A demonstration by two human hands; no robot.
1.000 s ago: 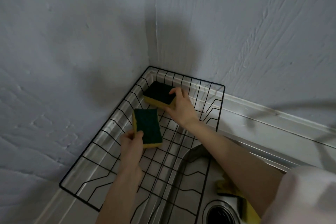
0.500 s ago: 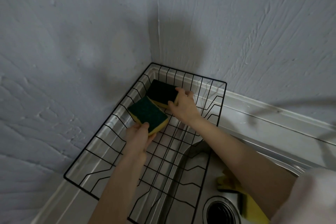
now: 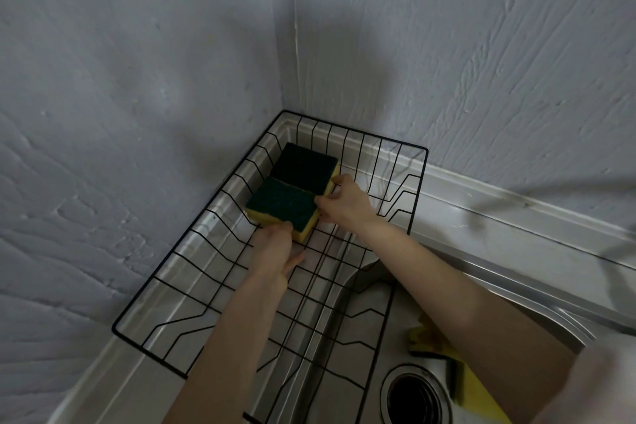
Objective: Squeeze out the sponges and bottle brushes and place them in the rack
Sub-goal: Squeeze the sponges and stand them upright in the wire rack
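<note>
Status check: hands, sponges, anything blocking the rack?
Left hand on near sponge. Right hand fingering both sponges, far sponge included. Both in rack, green up. Nothing blocking.

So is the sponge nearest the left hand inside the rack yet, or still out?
In. The nearer sponge sits green side up within the black wire rack, beside the other sponge; the left hand touches its edge.

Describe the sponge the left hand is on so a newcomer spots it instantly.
Find the black wire rack in the wall corner beside the sink. Two green-topped yellow sponges lie side by side at its far end. The near sponge is the one, under the left hand; the far sponge sits closer to the corner.
</note>
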